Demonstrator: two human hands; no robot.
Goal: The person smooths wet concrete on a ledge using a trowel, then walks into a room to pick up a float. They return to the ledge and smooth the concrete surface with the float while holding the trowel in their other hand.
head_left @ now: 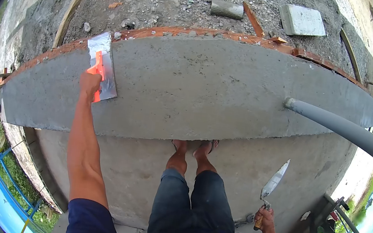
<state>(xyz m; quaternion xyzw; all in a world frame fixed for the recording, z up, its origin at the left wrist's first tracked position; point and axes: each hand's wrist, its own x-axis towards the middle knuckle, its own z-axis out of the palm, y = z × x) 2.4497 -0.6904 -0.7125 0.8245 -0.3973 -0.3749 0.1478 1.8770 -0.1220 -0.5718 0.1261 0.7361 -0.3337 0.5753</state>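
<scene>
My left hand [89, 84] is closed around the orange handle of a finishing trowel [110, 78]. Its rectangular steel blade, smeared with pale mortar at the far end, lies against the smooth wet concrete surface [181, 87] on the left side. Low on the right, my right hand [265, 218] grips the wooden handle of a pointed trowel [276, 179]. That blade points up and away, apart from the wet surface. My feet [191, 148] stand at the near edge of the concrete, on a grey floor [142, 167].
A reddish wooden board [160, 32] runs along the far edge. Beyond it are gravel, a concrete block [305, 22], a short grey cylinder [227, 9] and wooden strips [76, 7]. A grey pipe [350, 126] crosses at right. Another person [327, 231] seems visible lower right.
</scene>
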